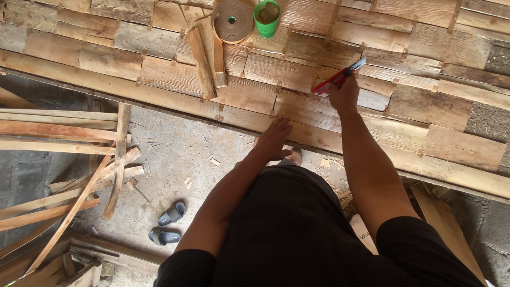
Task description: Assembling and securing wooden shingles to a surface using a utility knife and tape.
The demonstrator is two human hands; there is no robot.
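Utility knife is being gripped in the right hand; left hand, fingers spread flat, is steadying the wooden panel; keeping fingers away from the blade seems wise.

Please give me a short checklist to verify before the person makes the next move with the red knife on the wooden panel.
1. Right hand grips the red utility knife firmly: ok.
2. Left hand lies flat on the wooden panel, apart from the knife: ok.
3. Blade is out and on the wood: cannot tell, tip too small.
4. Tape roll and green cup are away from the knife: ok.
5. Loose wood strips are away from both hands: ok.
6. Floor underfoot free of scraps: not ok, chips and sandals lie there.
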